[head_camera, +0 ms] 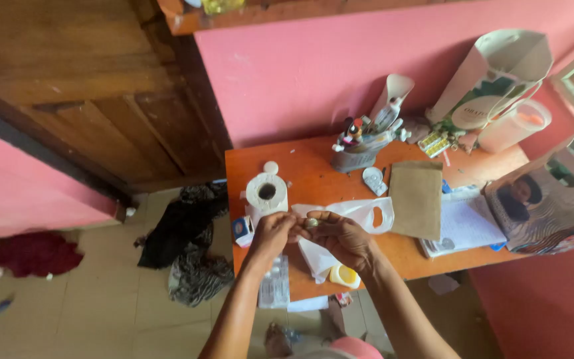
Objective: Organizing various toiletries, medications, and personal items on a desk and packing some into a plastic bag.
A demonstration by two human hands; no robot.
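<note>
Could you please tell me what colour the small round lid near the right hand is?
The lid is yellow, seen in the head view.

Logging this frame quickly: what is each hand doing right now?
Left hand: fingers pinched on a small pale object.
Right hand: fingertips closed on the same small object.
</note>
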